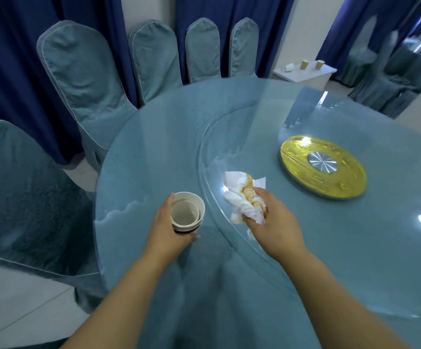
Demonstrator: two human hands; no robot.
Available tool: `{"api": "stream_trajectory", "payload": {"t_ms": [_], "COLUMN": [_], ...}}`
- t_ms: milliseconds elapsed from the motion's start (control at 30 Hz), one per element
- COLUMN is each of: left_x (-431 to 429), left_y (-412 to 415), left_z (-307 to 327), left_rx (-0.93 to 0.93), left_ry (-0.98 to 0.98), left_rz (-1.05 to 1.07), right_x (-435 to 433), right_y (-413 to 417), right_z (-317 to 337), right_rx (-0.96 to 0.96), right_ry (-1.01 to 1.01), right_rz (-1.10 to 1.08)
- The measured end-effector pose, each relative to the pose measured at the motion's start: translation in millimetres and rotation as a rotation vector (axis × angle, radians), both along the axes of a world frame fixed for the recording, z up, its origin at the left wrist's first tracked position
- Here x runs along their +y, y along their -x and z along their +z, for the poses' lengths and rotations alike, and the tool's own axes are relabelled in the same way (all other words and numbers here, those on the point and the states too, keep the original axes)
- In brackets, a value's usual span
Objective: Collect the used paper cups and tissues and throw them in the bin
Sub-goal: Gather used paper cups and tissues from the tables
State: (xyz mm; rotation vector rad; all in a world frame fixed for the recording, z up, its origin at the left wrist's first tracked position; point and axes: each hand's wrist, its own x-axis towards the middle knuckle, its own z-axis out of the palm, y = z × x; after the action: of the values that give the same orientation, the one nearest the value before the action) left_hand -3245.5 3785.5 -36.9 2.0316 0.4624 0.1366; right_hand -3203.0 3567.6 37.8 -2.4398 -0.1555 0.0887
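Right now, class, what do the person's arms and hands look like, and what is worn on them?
The left hand and right hand are bare: no gloves, rings, watch or bracelets show. The left arm and right arm are uncovered, with no sleeves in view.

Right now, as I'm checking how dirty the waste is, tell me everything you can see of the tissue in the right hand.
The tissue is a crumpled wad of thin white paper, seemingly several sheets bunched together, stained yellow-brown along its middle. A flat corner sticks out at the far end; loose folds hang below. The right hand grips its near end, holding it over the glass turntable near its rim; whether it touches the glass is unclear.
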Motion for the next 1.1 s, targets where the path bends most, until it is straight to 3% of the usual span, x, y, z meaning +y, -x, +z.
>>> {"api": "stream_trajectory", "payload": {"t_ms": [167, 667, 867, 1100], "left_x": [-5.1, -113.9, -168.6, -201.0], "left_y": [5.8, 105.6, 160.8, 214.4], "left_z": [-4.1, 61.5, 60.3, 52.5], "left_rx": [-0.099, -0.26, -0.243, -0.193], "left_ry": [0.026, 0.108, 0.101, 0.102], "left_rz": [0.097, -0.03, -0.089, -0.212], "right_x": [-18.1, -120.9, -174.9, -210.3], "right_y": [18.1, 112.7, 164.9, 232.5], "right_z": [4.1, 11.2, 1.9, 4.9], "right_rx": [-0.003, 0.002, 0.058, 0.066], "right_ry": [0.003, -0.154, -0.191, -0.084], "right_rz": [-0.037, -0.194, -0.218, -0.283]}}
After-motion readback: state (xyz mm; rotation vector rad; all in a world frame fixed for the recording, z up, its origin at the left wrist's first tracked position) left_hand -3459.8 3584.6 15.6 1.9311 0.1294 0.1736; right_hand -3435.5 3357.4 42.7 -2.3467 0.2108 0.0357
